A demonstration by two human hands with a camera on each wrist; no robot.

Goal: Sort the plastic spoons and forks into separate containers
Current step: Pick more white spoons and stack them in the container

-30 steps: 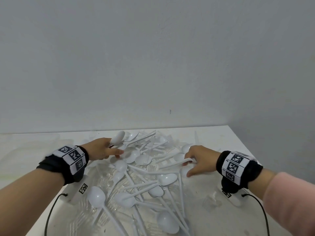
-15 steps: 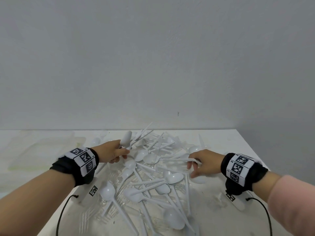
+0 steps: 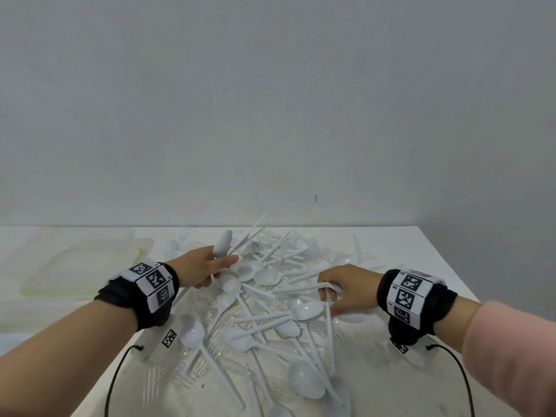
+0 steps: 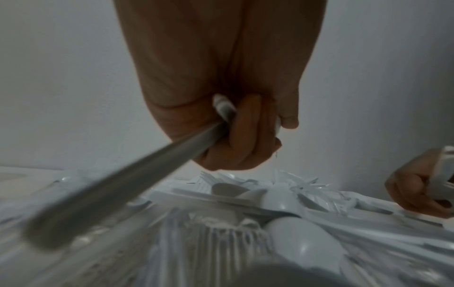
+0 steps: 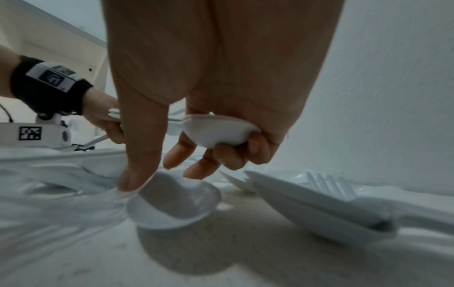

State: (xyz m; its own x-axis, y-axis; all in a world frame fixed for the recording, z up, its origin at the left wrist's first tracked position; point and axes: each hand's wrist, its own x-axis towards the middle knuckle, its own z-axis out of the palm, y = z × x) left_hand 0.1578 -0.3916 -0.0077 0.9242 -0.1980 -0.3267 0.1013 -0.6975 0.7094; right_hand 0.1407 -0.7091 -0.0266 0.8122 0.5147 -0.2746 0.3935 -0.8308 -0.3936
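Gathering spoons: left hand (image 3: 204, 267) is clutching a white spoon (image 3: 223, 242), right hand (image 3: 349, 291) cupping a spoon bowl (image 5: 218, 129) mid-frame; both should be lifting clear of tangled forks (image 3: 192, 365).

White table (image 3: 421, 266): we log a heap of white spoons and forks (image 3: 270, 296) at its middle, and clear containers (image 3: 75, 260) near its left edge.

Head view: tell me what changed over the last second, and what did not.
The camera tilted and drew back, so a clear container on the left now shows. The left hand holds the same white spoon, its bowl up. The right hand has curled tighter around its own spoon, thumb down on another spoon's bowl. The pile of spoons and forks looks unchanged.
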